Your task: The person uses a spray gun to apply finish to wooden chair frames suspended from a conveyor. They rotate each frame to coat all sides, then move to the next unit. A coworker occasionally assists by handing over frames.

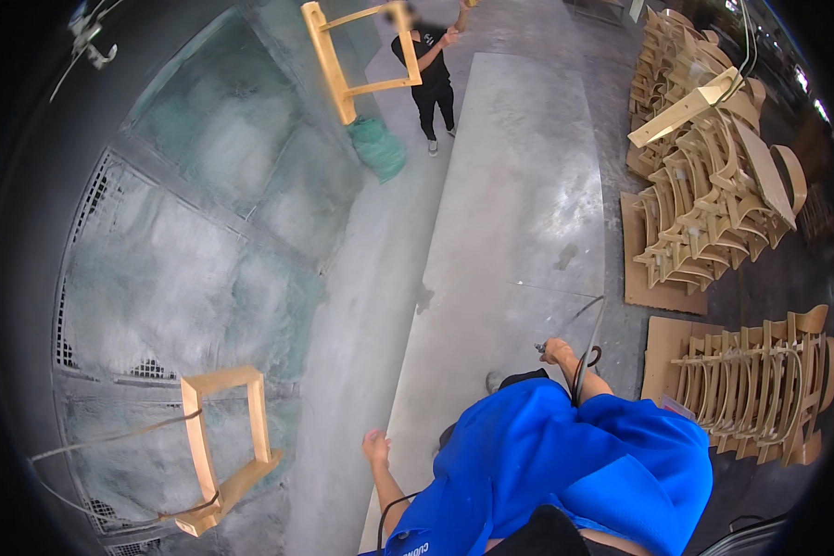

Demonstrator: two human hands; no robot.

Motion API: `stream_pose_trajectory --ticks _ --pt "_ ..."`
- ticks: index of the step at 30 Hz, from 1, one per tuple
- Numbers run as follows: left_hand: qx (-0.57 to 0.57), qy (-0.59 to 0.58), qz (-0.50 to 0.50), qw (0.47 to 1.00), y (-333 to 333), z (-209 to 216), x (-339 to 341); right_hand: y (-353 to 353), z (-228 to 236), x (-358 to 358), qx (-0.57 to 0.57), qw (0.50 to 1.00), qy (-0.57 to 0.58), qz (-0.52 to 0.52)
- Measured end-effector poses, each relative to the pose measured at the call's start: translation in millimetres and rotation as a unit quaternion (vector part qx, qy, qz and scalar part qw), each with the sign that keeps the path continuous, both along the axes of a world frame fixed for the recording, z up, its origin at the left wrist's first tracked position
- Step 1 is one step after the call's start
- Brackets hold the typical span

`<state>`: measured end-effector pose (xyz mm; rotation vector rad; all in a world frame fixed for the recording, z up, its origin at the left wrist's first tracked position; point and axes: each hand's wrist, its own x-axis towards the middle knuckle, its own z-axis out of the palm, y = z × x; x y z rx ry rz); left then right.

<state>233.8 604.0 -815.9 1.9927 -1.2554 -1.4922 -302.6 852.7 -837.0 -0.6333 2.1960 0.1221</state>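
Observation:
My right hand (556, 351) is closed around a small metal spray gun (540, 348), mostly hidden by the fingers. A dark hose (580, 372) runs beside that wrist. My left hand (375, 446) hangs low over the floor, its fingers curled with nothing visible in them. Left of it, apart from the hand, a light wooden frame (256, 417) hangs tilted in a wire loop (111, 435) in front of the wall panels. The frame has several joined bars and an open middle.
Stained panels (176, 269) line the left side. Ahead, a person in black (428, 83) stands by another hanging wooden frame (324, 65) and a green sack (377, 148). Stacked curved wooden parts (704, 204) and more (760, 380) sit on boards at right. A wooden piece (681, 109) hangs above.

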Motion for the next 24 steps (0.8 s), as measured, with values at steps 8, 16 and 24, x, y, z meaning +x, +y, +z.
stream_pose_trajectory --ticks 8,16,24 --pt "0.113 -0.024 -0.149 0.982 23.1 -18.9 -102.0 56.3 -28.9 -40.2 0.076 0.993 0.037 -0.085" --pt "0.061 -0.101 -0.333 0.935 17.4 -69.2 -122.5 66.3 -35.7 -23.4 0.083 0.982 -0.061 -0.16" --pt "0.176 -0.036 -0.269 0.946 -114.3 -45.7 -230.0 11.2 -50.3 -82.9 0.15 0.966 -0.072 -0.196"
